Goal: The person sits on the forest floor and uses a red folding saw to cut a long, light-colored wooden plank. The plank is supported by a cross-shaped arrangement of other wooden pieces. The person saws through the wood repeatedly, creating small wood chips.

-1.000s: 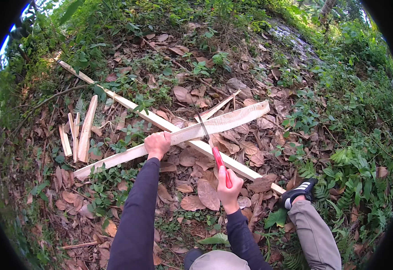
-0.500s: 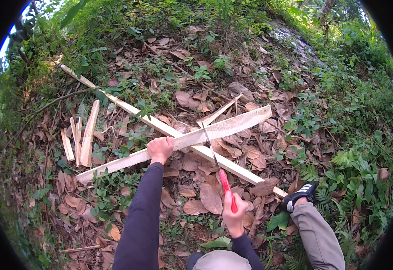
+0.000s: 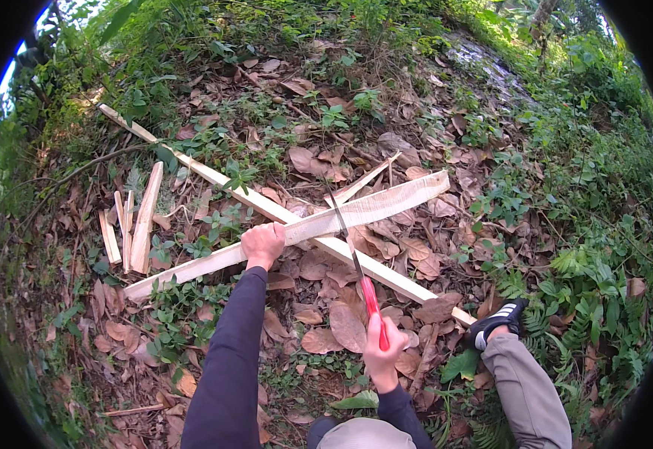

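Observation:
A pale wooden board (image 3: pixel 401 200) with a wavy edge lies slantwise across a long, thin wooden strip (image 3: pixel 390 278). My left hand (image 3: pixel 264 244) is wrapped around the board, left of where the two cross. In my right hand (image 3: pixel 385 352) is the red handle of a hand saw (image 3: pixel 372 303). The saw's dark blade crosses the board to the right of my left hand, its tip reaching past the far edge. How deep the blade sits in the wood I cannot tell. Behind the board, a shorter split piece of wood (image 3: pixel 368 182) sticks out.
Several short wood pieces (image 3: pixel 145 221) rest on the leaves at the left. My shoe (image 3: pixel 500 323) is by the strip's near right end. Brown dry leaves (image 3: pixel 347 327) and low green plants (image 3: pixel 596 292) cover the sloping ground.
The saw blade has slid away from me, so more of its tip shows beyond the board. My left hand keeps its hold on the board.

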`<move>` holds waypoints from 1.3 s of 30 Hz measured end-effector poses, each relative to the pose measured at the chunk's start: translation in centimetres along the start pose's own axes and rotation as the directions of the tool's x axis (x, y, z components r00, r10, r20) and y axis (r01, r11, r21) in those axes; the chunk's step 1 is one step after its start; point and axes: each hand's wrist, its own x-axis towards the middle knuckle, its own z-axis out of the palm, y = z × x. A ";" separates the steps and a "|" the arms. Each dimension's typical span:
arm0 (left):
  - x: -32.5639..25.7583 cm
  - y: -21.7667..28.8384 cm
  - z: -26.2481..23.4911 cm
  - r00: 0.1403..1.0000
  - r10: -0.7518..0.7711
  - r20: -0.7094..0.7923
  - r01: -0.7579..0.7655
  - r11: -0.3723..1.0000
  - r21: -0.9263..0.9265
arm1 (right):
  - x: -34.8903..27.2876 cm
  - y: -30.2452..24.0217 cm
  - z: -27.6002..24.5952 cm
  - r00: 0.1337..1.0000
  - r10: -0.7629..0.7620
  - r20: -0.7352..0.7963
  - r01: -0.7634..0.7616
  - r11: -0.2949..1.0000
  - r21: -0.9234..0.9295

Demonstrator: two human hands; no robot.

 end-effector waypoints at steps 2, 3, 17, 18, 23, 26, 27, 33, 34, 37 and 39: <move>-0.1 -0.6 0.2 0.998 -0.003 0.066 0.003 1.000 0.005 | 5.2 -0.2 4.1 0.999 -0.027 0.047 0.027 1.000 -0.005; 0.1 -0.5 0.0 0.998 -0.004 0.059 0.002 1.000 0.026 | 6.8 -0.3 5.4 0.999 -0.018 0.048 0.017 1.000 0.013; 0.9 -0.8 -0.9 0.978 -0.009 0.208 0.014 1.000 -0.024 | 4.9 1.3 2.2 0.997 -0.030 0.064 0.030 1.000 -0.006; -0.1 -0.6 -0.5 0.975 -0.003 0.223 0.009 1.000 -0.026 | 3.2 1.1 1.3 0.998 -0.004 0.063 0.005 1.000 -0.009; 0.0 0.7 -1.5 0.975 -0.014 0.222 0.022 0.999 -0.035 | -1.5 -0.8 -2.2 0.999 -0.038 0.002 0.039 0.997 -0.067; 0.3 0.0 -1.5 0.965 -0.022 0.261 0.041 0.997 -0.066 | 2.6 -0.7 0.7 1.000 -0.028 -0.004 0.028 0.999 -0.044; 0.2 0.1 -1.6 0.959 -0.030 0.283 0.050 0.997 -0.063 | 3.3 -0.9 1.0 1.000 -0.018 -0.016 0.018 0.999 -0.043; 0.4 1.4 -2.3 0.944 -0.104 0.312 0.128 0.990 -0.058 | -3.0 -1.1 -3.9 0.999 -0.033 0.009 0.033 0.999 -0.043; 0.7 0.9 -2.1 0.953 -0.085 0.292 0.109 0.992 -0.068 | -3.1 0.4 -3.2 0.999 -0.042 0.033 0.044 0.997 -0.061; 0.3 1.0 -1.7 0.954 -0.025 0.298 0.055 0.994 -0.092 | 1.3 0.0 0.1 0.998 -0.024 0.064 0.030 0.995 -0.093; 0.7 0.2 -2.0 0.948 -0.063 0.313 0.089 0.994 -0.070 | 3.6 -0.6 1.9 0.998 -0.058 0.034 0.059 0.998 -0.029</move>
